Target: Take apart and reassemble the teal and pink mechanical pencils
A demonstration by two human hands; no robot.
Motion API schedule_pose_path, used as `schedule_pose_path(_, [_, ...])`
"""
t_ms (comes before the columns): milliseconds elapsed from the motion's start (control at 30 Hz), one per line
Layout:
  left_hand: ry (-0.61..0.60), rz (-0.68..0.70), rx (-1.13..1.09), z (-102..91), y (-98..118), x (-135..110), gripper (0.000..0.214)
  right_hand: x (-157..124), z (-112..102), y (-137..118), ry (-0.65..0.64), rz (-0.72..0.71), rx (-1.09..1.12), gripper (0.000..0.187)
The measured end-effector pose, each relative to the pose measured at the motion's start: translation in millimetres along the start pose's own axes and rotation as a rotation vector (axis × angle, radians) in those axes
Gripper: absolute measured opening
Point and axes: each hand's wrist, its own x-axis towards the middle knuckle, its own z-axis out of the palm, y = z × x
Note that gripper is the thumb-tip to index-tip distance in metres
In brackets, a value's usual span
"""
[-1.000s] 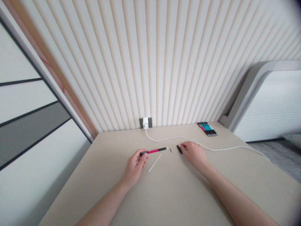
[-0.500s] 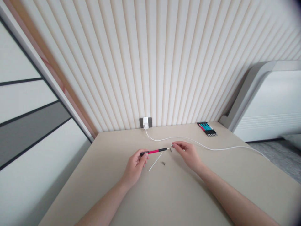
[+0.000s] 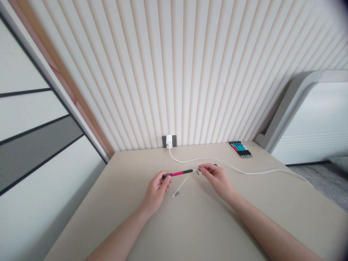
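My left hand (image 3: 157, 190) is closed around a pink-and-black pen (image 3: 178, 173), whose pale narrow tip points right. Just beyond that tip, the fingers of my right hand (image 3: 214, 177) pinch a small dark piece, mostly hidden by the fingers. A dark end also shows behind the knuckles; whether it belongs to the same piece I cannot tell. On the table between the hands lies a thin white stick (image 3: 179, 187), which looks like a pen refill. A small grey metal part (image 3: 177, 194) rests beside its lower end. Another small grey part (image 3: 198, 173) lies below my right fingertips.
Several pens (image 3: 240, 149) lie side by side at the back right of the beige table (image 3: 195, 228). A white charger (image 3: 169, 140) is plugged into a dark wall socket. Its white cable (image 3: 244, 172) runs across the table behind my right hand to the right edge.
One small grey metal part has rolled left, toward the lower end of the white stick. A dark end now shows behind my right knuckles. My left hand has barely moved.
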Motion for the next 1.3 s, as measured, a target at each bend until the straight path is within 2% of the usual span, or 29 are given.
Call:
schedule_pose_path(467, [-0.037, 0.004, -0.023, -0.4, -4, 0, 0.032, -2, 5, 6, -0.099, 0.039, 0.066, 0.032])
schedule_pose_path(733, [-0.053, 0.000, -0.005, -1.0, -4, -1, 0.034, -5, 7, 1, -0.145, -0.023, 0.019, 0.028])
schedule_pose_path(933, [-0.068, 0.003, -0.001, -0.9, 0, -2, 0.034, -5, 9, 1, -0.147, -0.009, -0.022, 0.031])
schedule_pose_path(1100, [-0.065, 0.009, 0.002, -0.3, 3, -2, 0.033, -6, 11, 2, -0.164, 0.021, -0.105, 0.046])
schedule_pose_path(1300, [-0.031, -0.007, -0.020, 0.9, 5, -2, 0.034, -8, 10, 1, -0.145, -0.024, -0.021, 0.037])
